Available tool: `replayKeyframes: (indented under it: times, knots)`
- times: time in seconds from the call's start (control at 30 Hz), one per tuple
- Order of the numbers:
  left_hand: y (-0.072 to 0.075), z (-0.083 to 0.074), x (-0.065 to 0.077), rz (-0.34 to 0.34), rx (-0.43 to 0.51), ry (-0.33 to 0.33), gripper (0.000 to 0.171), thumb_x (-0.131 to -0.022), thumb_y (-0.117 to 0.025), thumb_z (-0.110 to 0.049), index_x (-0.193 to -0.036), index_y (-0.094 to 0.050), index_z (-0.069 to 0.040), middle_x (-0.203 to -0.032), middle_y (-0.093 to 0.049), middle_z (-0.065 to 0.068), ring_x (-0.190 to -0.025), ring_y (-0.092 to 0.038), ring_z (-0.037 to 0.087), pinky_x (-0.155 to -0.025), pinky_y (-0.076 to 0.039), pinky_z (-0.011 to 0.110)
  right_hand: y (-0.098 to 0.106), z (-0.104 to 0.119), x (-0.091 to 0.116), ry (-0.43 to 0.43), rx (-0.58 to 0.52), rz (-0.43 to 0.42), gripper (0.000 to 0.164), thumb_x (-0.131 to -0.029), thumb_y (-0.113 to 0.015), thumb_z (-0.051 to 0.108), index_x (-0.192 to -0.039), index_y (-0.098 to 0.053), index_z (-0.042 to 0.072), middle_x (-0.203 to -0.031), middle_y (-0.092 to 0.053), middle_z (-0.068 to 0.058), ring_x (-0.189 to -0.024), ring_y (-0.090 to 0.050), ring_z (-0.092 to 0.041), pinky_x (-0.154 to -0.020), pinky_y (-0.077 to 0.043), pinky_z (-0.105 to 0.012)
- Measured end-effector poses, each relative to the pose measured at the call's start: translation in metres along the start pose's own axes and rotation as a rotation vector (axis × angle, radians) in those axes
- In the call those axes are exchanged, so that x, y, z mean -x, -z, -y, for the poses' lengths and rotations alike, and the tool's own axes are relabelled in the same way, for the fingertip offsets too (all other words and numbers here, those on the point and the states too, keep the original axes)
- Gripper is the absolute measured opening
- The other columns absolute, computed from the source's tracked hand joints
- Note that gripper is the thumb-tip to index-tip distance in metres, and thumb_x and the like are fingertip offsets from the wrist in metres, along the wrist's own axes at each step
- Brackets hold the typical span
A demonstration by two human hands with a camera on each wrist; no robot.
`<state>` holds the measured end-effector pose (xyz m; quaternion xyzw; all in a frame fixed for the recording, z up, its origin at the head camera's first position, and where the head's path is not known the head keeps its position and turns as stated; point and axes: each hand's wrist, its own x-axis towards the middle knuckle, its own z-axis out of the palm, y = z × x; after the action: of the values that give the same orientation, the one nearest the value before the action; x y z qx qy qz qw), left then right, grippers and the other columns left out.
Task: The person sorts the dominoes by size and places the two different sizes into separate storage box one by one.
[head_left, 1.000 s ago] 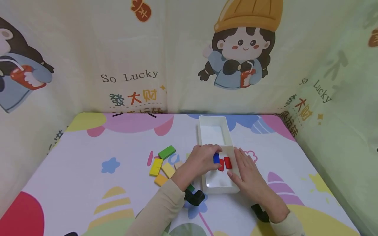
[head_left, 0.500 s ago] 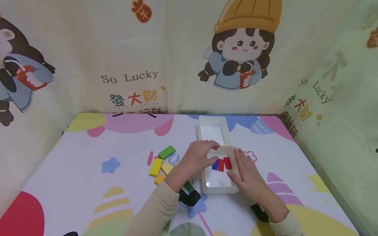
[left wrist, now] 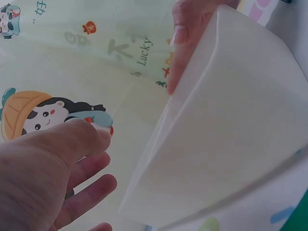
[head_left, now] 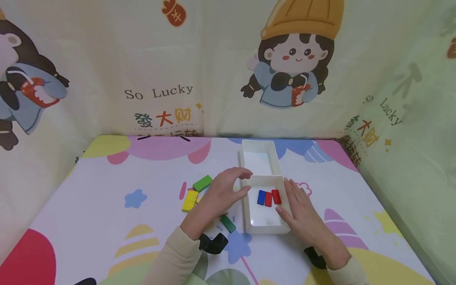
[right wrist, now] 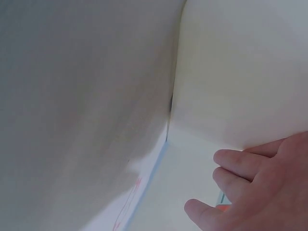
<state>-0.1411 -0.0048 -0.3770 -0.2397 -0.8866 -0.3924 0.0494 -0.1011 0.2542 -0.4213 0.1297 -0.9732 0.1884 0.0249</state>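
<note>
In the head view, my left hand (head_left: 223, 190) is over the left rim of a white box (head_left: 268, 221), thumb and fingers apart with nothing between them. My right hand (head_left: 303, 209) rests along the box's right wall, fingers straight and thumb over the rim. Side by side on the box floor lie a blue block (head_left: 261, 197), a red block (head_left: 268, 199) and a second, slightly tilted red block (head_left: 276, 196). The left wrist view has my left hand (left wrist: 53, 168) beside the box's outer wall (left wrist: 231, 125). Only my right hand's fingers (right wrist: 236, 163) and knuckles show in the right wrist view.
A second white open tray (head_left: 261, 161) adjoins the box's far end. Left of the box lie a light green block (head_left: 202, 183), a yellow block (head_left: 190, 200) and a dark green block (head_left: 227, 223); other blocks there are mostly hidden behind my left arm. Patterned curtains (head_left: 228, 71) surround the table.
My left hand has let go of the blue block beside the red ones and drawn back left to the box's rim. My right hand has stayed at the right wall.
</note>
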Motion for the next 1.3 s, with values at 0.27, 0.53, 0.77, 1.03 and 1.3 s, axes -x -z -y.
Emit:
replayKeyframes:
  times: [0.27,0.53,0.77,1.03,1.3]
  knots:
    - [0.003,0.009,0.021,-0.035,-0.027,0.074,0.038,-0.091,-0.07,-0.024,-0.128,-0.061,-0.02,-0.12,-0.067,-0.003,-0.113,-0.062,0.018,-0.092,-0.057,0.036,0.0,0.0,0.002,0.012,0.005,-0.011,0.089,-0.094,-0.056,0.048,-0.16,-0.007,0.013,-0.167,-0.012,-0.015,-0.151,-0.014,-0.041,-0.116,-0.018,-0.069]
    - [0.004,0.015,0.038,-0.046,-0.067,0.103,0.038,-0.09,-0.072,-0.024,-0.126,-0.063,-0.02,-0.118,-0.069,-0.003,-0.11,-0.064,0.018,-0.09,-0.058,0.034,0.003,0.002,0.003,0.019,-0.003,-0.023,0.087,-0.095,-0.055,0.045,-0.16,-0.009,0.01,-0.165,-0.015,-0.017,-0.151,-0.015,-0.041,-0.117,-0.018,-0.069]
    - [0.002,0.019,0.051,-0.062,-0.107,0.063,0.035,-0.088,-0.073,-0.023,-0.122,-0.064,-0.02,-0.113,-0.071,-0.005,-0.105,-0.064,0.013,-0.089,-0.057,0.033,0.001,0.001,0.003,0.018,-0.002,-0.022,0.087,-0.095,-0.055,0.046,-0.16,-0.009,0.011,-0.165,-0.015,-0.017,-0.151,-0.015,-0.041,-0.117,-0.018,-0.068]
    - [-0.008,0.028,0.065,-0.052,-0.157,0.015,0.032,-0.086,-0.076,-0.022,-0.116,-0.066,-0.019,-0.106,-0.072,-0.006,-0.095,-0.066,0.011,-0.082,-0.057,0.028,0.001,0.002,0.002,0.008,-0.005,-0.019,0.087,-0.095,-0.054,0.048,-0.16,-0.008,0.013,-0.166,-0.014,-0.016,-0.151,-0.015,-0.041,-0.116,-0.019,-0.069]
    - [-0.017,0.037,0.073,-0.081,-0.22,-0.07,0.03,-0.081,-0.079,-0.017,-0.109,-0.068,-0.015,-0.094,-0.07,-0.005,-0.083,-0.064,0.007,-0.074,-0.054,0.025,0.002,0.003,0.002,0.006,0.003,-0.014,0.087,-0.095,-0.054,0.049,-0.16,-0.008,0.013,-0.166,-0.014,-0.016,-0.151,-0.015,-0.041,-0.115,-0.02,-0.07]
